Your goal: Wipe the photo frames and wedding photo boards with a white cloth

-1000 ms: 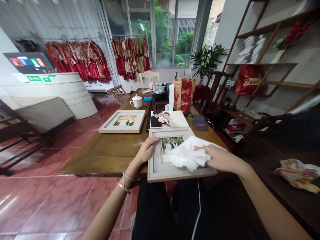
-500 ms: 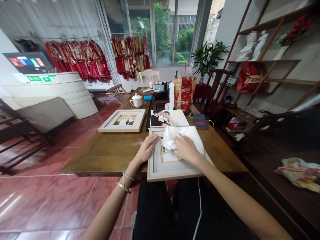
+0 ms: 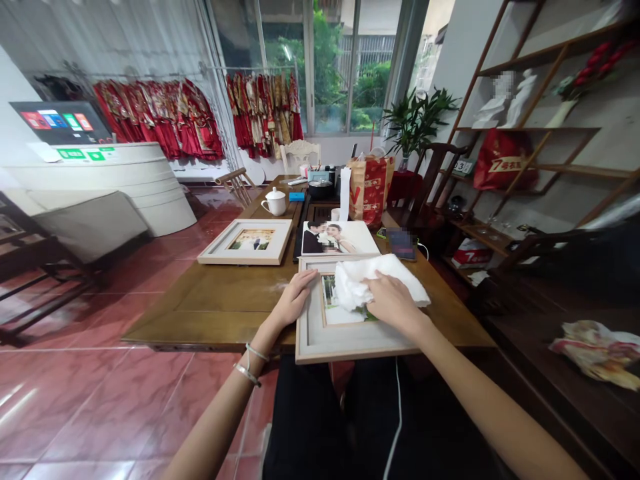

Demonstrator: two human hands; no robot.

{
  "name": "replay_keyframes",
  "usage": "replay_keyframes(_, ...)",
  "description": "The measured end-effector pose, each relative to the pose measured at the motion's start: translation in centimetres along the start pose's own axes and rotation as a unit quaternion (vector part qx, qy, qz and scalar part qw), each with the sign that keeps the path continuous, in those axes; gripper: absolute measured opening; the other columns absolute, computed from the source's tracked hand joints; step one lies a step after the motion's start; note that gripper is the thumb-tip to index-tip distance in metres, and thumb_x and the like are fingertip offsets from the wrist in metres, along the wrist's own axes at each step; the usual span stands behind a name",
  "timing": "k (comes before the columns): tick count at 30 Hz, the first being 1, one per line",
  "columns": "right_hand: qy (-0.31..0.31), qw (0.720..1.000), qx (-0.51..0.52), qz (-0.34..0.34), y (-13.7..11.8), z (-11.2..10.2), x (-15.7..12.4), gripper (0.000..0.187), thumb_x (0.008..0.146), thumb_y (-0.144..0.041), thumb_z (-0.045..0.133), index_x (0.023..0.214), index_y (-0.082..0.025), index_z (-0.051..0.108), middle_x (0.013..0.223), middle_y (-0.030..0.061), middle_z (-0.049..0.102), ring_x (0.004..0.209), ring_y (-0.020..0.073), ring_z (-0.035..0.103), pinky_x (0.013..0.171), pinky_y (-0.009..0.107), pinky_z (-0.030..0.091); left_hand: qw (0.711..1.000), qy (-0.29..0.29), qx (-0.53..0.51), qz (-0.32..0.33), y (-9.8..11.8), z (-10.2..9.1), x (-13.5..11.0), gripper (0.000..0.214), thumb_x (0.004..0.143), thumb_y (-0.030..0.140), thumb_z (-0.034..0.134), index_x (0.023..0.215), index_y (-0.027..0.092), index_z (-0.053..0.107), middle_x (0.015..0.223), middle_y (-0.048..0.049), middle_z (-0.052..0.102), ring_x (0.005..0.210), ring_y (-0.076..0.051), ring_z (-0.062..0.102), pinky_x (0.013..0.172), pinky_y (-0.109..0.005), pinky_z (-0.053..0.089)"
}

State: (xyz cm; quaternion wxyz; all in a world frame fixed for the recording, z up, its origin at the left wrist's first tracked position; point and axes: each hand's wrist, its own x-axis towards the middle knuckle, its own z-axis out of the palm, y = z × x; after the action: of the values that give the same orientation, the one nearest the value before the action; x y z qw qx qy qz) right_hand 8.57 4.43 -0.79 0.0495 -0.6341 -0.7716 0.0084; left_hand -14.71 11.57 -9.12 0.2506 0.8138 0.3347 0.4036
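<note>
While left hand [image 3: 293, 300] lies along left border of pale rectangular wooden picture frame [image 3: 325, 339], right hand [image 3: 395, 301] has soft white cloth [image 3: 361, 272] clamped in fingers, over frame's middle. Whether left fingers grip edge, can't tell. Half second ago, cloth and right hand sat nearer frame's left side; now shifted rightward, baring green bit of frame's small photo [image 3: 329, 293]. Brown wooden table [image 3: 215, 313] beneath frame.
</note>
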Motion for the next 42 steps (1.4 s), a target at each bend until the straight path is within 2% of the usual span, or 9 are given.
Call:
replay_keyframes(4,0.005,1.0,0.016,-0.025,-0.7,1.6,1.8,0.061,0.068,-0.007,0.048,0.129,-0.013,0.051,0.133,0.0107,0.052,0.132,0.0311,0.03,0.106,0.042,0.025,1.0,0.0,-0.005,0.001,-0.2,0.0,0.0,0.045,0.085,0.012,0.039,0.127,0.021,0.052,0.135,-0.0077,0.05,0.128,-0.022,0.039,0.111,-0.044,0.025)
replay_keyframes(9,-0.048,0.97,0.13,-0.198,-1.6,2.3,1.7,0.074,0.063,-0.004,0.047,0.135,-0.019,0.043,0.145,0.0035,0.036,0.138,0.0248,0.018,0.112,0.043,0.014,1.0,0.02,-0.016,0.0,-0.2,0.2,-0.1,0.039,0.09,0.019,0.035,0.126,0.018,0.051,0.136,-0.0106,0.046,0.129,-0.022,0.038,0.111,-0.042,0.025)
replay_keyframes(16,-0.137,0.933,0.198,-0.267,0.7,-0.5,-2.4,0.061,0.067,-0.006,0.046,0.125,-0.021,0.054,0.14,0.0045,0.044,0.132,0.0185,0.033,0.107,0.031,0.026,1.0,0.023,-0.003,0.003,1.0,0.0,0.1,0.03,0.09,0.017,0.035,0.111,0.017,0.056,0.113,-0.0106,0.056,0.111,-0.021,0.051,0.102,-0.039,0.036)
replay_keyframes(21,-0.134,0.981,0.107,-0.09,4.2,-2.1,-3.4,0.049,0.069,-0.01,0.046,0.115,-0.015,0.062,0.13,0.0105,0.055,0.115,0.0256,0.053,0.095,0.033,0.04,1.0,-0.001,0.005,-0.013,0.7,-0.1,0.1,0.038,0.087,0.017,0.039,0.123,0.018,0.051,0.128,-0.0108,0.05,0.122,-0.022,0.044,0.108,-0.04,0.03)
replay_keyframes(26,-0.044,0.999,0.01,0.021,4.4,-1.0,-0.9,0.05,0.068,-0.009,0.046,0.115,-0.013,0.062,0.13,0.0129,0.054,0.125,0.0304,0.042,0.101,0.038,0.034,1.0,-0.022,-0.008,-0.019,0.2,0.0,-0.1,0.05,0.088,0.02,0.043,0.137,0.022,0.036,0.144,-0.0083,0.036,0.133,-0.022,0.032,0.113,-0.041,0.021)
replay_keyframes(32,-0.013,0.994,0.059,-0.088,0.7,1.5,0.5,0.067,0.063,-0.006,0.049,0.13,-0.012,0.049,0.138,0.011,0.046,0.135,0.0287,0.027,0.11,0.042,0.02,1.0,-0.008,-0.016,-0.012,-0.4,0.2,-0.2,0.045,0.093,0.023,0.032,0.138,0.024,0.035,0.146,-0.0064,0.034,0.135,-0.02,0.028,0.114,-0.04,0.017)
replay_keyframes(37,-0.078,0.949,0.184,-0.244,-1.0,0.4,-1.2,0.062,0.066,-0.005,0.047,0.126,-0.018,0.054,0.134,0.0062,0.052,0.129,0.0226,0.038,0.105,0.033,0.029,0.999,0.002,-0.031,-0.008,-0.8,0.3,-0.3,0.045,0.094,0.023,0.031,0.138,0.024,0.037,0.145,-0.0061,0.036,0.134,-0.02,0.031,0.114,-0.04,0.018)
replay_keyframes(39,-0.114,0.941,0.197,-0.25,-0.8,-0.6,-2.1,0.057,0.069,-0.008,0.046,0.124,-0.019,0.056,0.135,0.006,0.051,0.122,0.0229,0.046,0.099,0.031,0.035,0.999,0.004,-0.033,-0.007,-0.7,0.3,-0.3,0.044,0.093,0.023,0.032,0.137,0.024,0.038,0.145,-0.006,0.036,0.134,-0.02,0.032,0.113,-0.039,0.019)
replay_keyframes(42,-0.122,0.967,0.132,-0.178,0.2,-1.5,-2.4,0.048,0.069,-0.007,0.046,0.113,-0.017,0.063,0.127,0.0085,0.058,0.114,0.0246,0.054,0.093,0.03,0.038,1.0,0.001,-0.024,-0.01,-0.6,0.2,-0.2,0.045,0.092,0.021,0.033,0.137,0.024,0.038,0.144,-0.0061,0.037,0.134,-0.019,0.032,0.114,-0.039,0.019)
